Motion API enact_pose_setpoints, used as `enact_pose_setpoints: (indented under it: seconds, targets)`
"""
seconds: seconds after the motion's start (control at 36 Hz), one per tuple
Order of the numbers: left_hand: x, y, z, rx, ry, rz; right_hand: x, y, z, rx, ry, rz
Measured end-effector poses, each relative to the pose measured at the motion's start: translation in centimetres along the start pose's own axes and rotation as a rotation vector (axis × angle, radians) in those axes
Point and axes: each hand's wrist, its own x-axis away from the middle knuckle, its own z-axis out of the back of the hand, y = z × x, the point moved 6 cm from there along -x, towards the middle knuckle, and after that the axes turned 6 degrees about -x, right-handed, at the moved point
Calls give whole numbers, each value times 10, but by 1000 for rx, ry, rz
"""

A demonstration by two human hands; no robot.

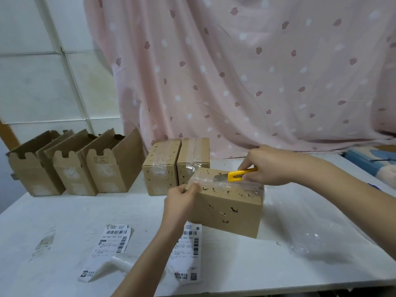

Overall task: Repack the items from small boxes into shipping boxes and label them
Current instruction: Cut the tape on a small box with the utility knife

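Note:
A taped brown cardboard box [227, 213] sits on the white table [64, 215], near the middle. My left hand [181, 199] grips its left top corner. My right hand [267, 166] holds a yellow utility knife [236, 175] with the blade laid on the clear tape along the box top. Two more taped small boxes [159, 168] [194, 156] stand just behind it. Three open, upright shipping boxes [34, 166] [74, 168] [111, 166] line the back left. Two printed shipping labels [109, 247] [188, 251] lie at the front.
A clear tape roll [122, 261] rests on the left label. Crumpled clear plastic film [317, 230] lies on the right part of the table. A pink patterned curtain [246, 71] hangs behind. A blue item [368, 159] sits at the far right edge.

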Motion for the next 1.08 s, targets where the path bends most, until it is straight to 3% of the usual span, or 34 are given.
enact_pose_setpoints:
  seconds: [0.22,0.42,0.58,0.75,0.89,0.94,1.0,1.08]
  targets:
    - [-16,16,5,23,14,15,4,0,12,-203,108,-16]
    - [-12,24,-11,-36,1,-23,0,4,11,-347,111,-39]
    - [-14,27,-14,-113,-139,-77,12,12,9,-521,103,-89]
    - [-10,38,-25,-103,-284,-195,25,10,-2,-866,87,-145]
    - [-7,56,-15,-414,16,-438,31,9,-6,-846,70,-190]
    - [3,63,-8,-423,120,-485,34,13,-4,-828,69,-194]
    - [8,60,-5,-402,126,-476,35,16,-1,-797,75,-185]
    - [10,45,-12,-428,11,-398,37,12,4,-709,64,-157]
